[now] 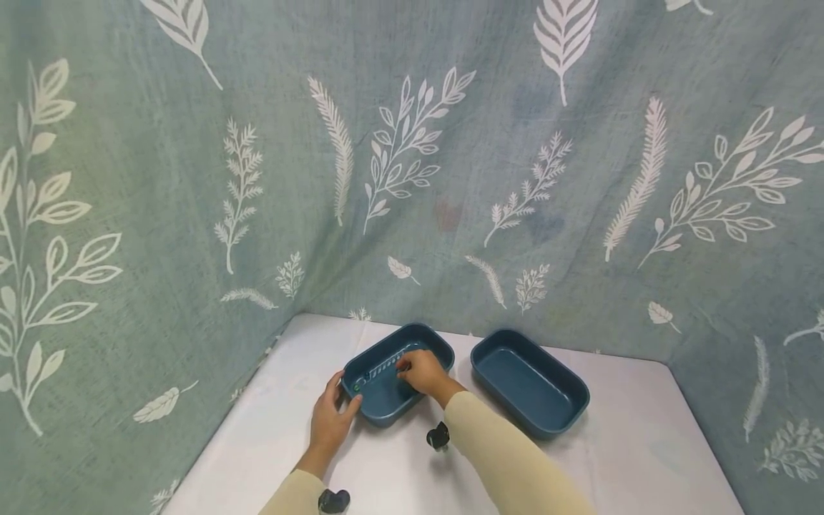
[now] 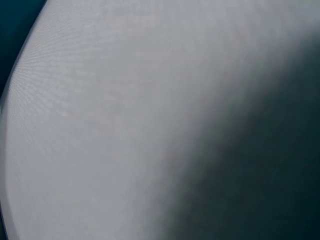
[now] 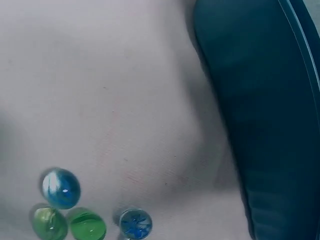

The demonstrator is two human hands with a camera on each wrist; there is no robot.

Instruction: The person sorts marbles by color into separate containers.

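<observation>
A dark blue rectangular tray stands left of centre in the head view. My left hand holds its left end, thumb by the near rim and fingers round the outer corner. Inside the tray, a row of small pale shiny pieces runs along the far wall, with a green marble at the left end. My right hand reaches inside with bent fingers; whether they pinch something is unclear. In the right wrist view, a blue-white marble, two green marbles and a clear blue marble lie on the white surface.
A second dark blue tray stands on the white table to the right, nothing visible in it. Leaf-patterned green cloth rises behind and at both sides. The left wrist view is mostly blurred white surface.
</observation>
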